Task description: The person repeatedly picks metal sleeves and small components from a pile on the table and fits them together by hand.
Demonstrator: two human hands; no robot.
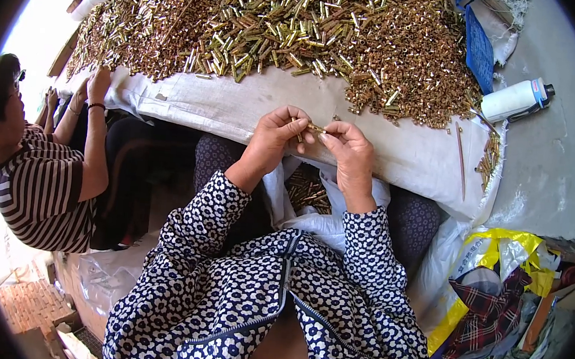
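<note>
My left hand is closed on a slim gold-coloured metal rod, which lies nearly level between thumb and fingers. Close beside it, my right hand pinches at the rod's other end; whether a small separate part sits in its fingertips is too small to tell. Both hands hover over the near edge of a pale cloth-covered table. Beyond them spreads a heap of similar gold-coloured metal rods, with a mound of small coppery metal pieces to its right. Below my hands, a white plastic bag holds more rods.
At the left, a person in a striped shirt works at the same table. A white bottle lies at the right, near a blue sheet and a thin stick. Yellow-and-white sacks and cloths fill the lower right.
</note>
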